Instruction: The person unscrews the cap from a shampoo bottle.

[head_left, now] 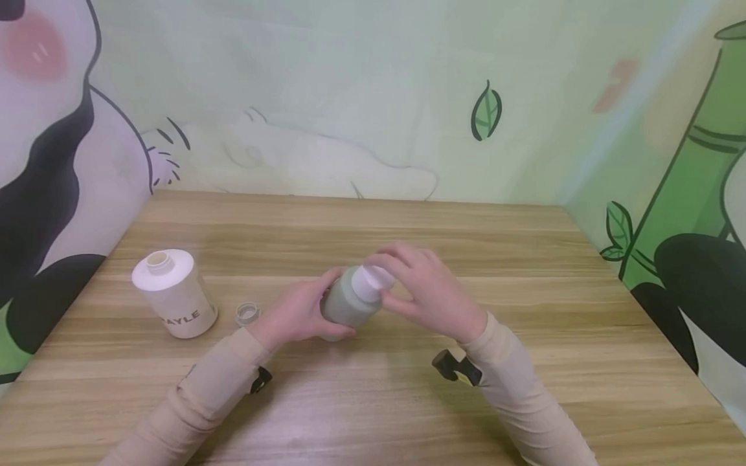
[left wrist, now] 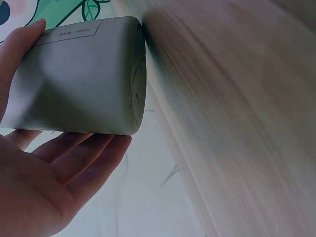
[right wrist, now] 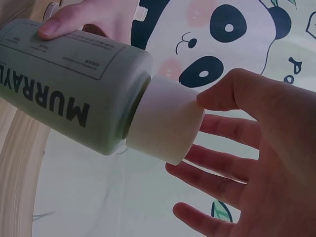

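My left hand (head_left: pixel 294 312) grips a grey-green bottle (head_left: pixel 348 304) round its body and holds it tilted over the table. In the left wrist view the thumb lies on one side of the bottle (left wrist: pixel 84 74) and the fingers on the other, its base close over the tabletop. Dark lettering beginning "MURRAY" runs along the bottle (right wrist: pixel 74 86) in the right wrist view. A wide white cap (right wrist: pixel 165 118) sits on its end. My right hand (right wrist: pixel 281 158) pinches the cap's outer edge, thumb on the near side and fingertips behind.
To the left stands a white bottle (head_left: pixel 175 299) with an uncovered neck and dark lettering. A small round cap (head_left: pixel 248 313) lies on the wooden table (head_left: pixel 373 401) between it and my left wrist. Behind the table rises a wall (head_left: pixel 350 84) painted with pandas and bamboo.
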A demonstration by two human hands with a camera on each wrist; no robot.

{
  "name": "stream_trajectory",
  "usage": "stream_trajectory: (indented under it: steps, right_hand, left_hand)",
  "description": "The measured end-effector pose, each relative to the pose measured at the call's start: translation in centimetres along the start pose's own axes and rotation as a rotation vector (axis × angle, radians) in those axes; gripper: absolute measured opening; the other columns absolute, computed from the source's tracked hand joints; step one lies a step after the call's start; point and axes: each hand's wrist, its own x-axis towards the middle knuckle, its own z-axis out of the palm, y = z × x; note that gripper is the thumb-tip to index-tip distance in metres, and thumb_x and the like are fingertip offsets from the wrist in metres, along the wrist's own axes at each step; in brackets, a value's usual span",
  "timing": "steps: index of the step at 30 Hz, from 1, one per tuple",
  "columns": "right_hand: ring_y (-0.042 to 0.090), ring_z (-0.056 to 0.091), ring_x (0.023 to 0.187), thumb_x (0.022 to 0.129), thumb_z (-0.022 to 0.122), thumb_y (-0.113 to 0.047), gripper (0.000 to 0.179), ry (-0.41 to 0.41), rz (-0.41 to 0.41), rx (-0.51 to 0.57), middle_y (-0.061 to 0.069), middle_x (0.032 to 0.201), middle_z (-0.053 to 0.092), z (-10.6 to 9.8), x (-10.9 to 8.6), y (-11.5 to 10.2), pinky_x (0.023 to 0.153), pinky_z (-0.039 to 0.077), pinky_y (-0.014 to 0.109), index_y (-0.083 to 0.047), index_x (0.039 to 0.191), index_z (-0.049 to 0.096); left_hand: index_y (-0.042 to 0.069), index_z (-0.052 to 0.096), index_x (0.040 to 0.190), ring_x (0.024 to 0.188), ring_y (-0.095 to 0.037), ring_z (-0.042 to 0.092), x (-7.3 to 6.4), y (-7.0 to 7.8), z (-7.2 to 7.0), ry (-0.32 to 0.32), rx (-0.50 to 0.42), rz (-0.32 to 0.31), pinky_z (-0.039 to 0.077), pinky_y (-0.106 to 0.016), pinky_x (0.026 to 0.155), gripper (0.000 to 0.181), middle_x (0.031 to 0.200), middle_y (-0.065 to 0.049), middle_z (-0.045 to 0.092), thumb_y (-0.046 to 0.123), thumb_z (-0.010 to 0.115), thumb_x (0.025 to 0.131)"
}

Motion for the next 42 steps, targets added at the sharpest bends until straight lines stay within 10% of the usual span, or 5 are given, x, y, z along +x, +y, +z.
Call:
stream_trajectory:
  steps: [12, 31, 42]
  right_hand:
    - [0.020, 0.060, 0.113, 0.086, 0.071, -0.035, 0.048, 0.012, 0.080, 0.005, 0.005, 0.122, 0.065, -0.15, -0.10, 0.33, 0.095, 0.046, 0.045, -0.010, 0.125, 0.059]
    - [0.021, 0.058, 0.116, 0.085, 0.070, -0.024, 0.043, -0.010, -0.031, -0.004, 0.006, 0.123, 0.063, -0.02, -0.11, 0.39, 0.090, 0.048, 0.044, -0.010, 0.124, 0.060]
    - [0.019, 0.060, 0.112, 0.086, 0.070, -0.036, 0.046, -0.009, 0.094, 0.015, 0.003, 0.120, 0.065, -0.37, -0.05, 0.54, 0.092, 0.046, 0.042, -0.011, 0.124, 0.060]
  left_hand:
    - [0.018, 0.039, 0.144, 0.100, -0.025, 0.066, 0.03, -0.03, -0.02, -0.006, 0.003, -0.004, 0.054, -0.045, 0.086, 0.094, 0.115, -0.011, 0.068, 0.039, 0.086, 0.066]
    - [0.019, 0.038, 0.144, 0.102, -0.026, 0.066, -0.05, 0.05, -0.02, -0.009, 0.007, -0.015, 0.053, -0.046, 0.088, 0.094, 0.117, -0.011, 0.068, 0.037, 0.087, 0.066]
    - [0.020, 0.040, 0.143, 0.098, -0.024, 0.066, -0.01, 0.09, -0.04, 0.001, 0.018, -0.012, 0.054, -0.044, 0.086, 0.094, 0.114, -0.010, 0.069, 0.039, 0.087, 0.065]
